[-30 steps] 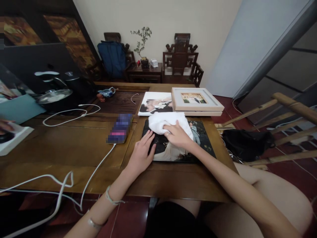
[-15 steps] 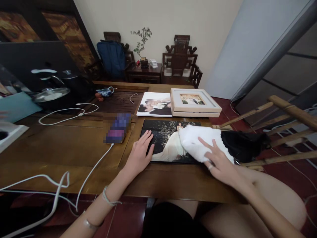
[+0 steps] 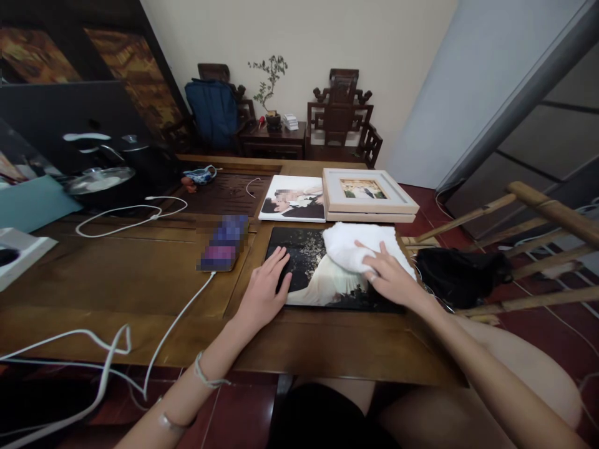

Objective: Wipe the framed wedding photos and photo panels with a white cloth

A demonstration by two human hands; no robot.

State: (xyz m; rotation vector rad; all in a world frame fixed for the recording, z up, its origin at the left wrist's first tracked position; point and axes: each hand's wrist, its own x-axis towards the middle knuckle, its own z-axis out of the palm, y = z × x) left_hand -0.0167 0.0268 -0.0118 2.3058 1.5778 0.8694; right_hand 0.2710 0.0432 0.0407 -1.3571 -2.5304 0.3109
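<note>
A dark photo panel (image 3: 304, 274) showing a figure in a long pale gown lies flat near the front of the wooden table. My left hand (image 3: 267, 284) rests on its left edge, fingers stretched out and nothing held. Over the upper right of the panel lies a bunched white cloth (image 3: 346, 244), covering the top of the pictured figure. My right hand (image 3: 390, 274) presses this cloth against the surface, with the thumb side gathered into it and some fingers spread on top.
Behind the panel lie a white photo print (image 3: 294, 202) and stacked pale frames (image 3: 369, 198). Left of it is a phone (image 3: 222, 246) with a white cable (image 3: 178, 318). A pot (image 3: 100, 184) stands at far left. A wooden rack (image 3: 543, 231) with a black bag (image 3: 461, 274) is at right.
My right hand has slid the white cloth up and left across the panel, uncovering its lower right corner. The black bag shows more now. My left hand has stayed put.
</note>
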